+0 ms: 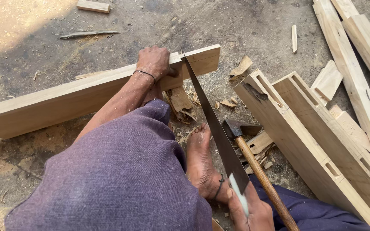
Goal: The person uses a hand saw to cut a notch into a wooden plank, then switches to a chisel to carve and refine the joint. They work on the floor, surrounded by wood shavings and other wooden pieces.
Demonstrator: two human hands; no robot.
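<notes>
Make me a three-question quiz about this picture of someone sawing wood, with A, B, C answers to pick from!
1. Where does the saw blade meet the plank?
A. Near its right end
B. At its far left end
C. It does not touch it

2. What colour is the cloth over the knee?
A. Bright yellow
B. Purple
C. White

3. What is the left hand doing?
A. Holding the hammer
B. Hanging free
C. Pressing on the plank

Answers:
1. A, the blade tip sits on the plank's top edge close to its right end, beside the left hand.
2. B, the cloth looks dusty purple.
3. C, the left hand lies over the plank's top edge; the hammer rests on the ground while the right hand has its grip on the saw handle.
</notes>
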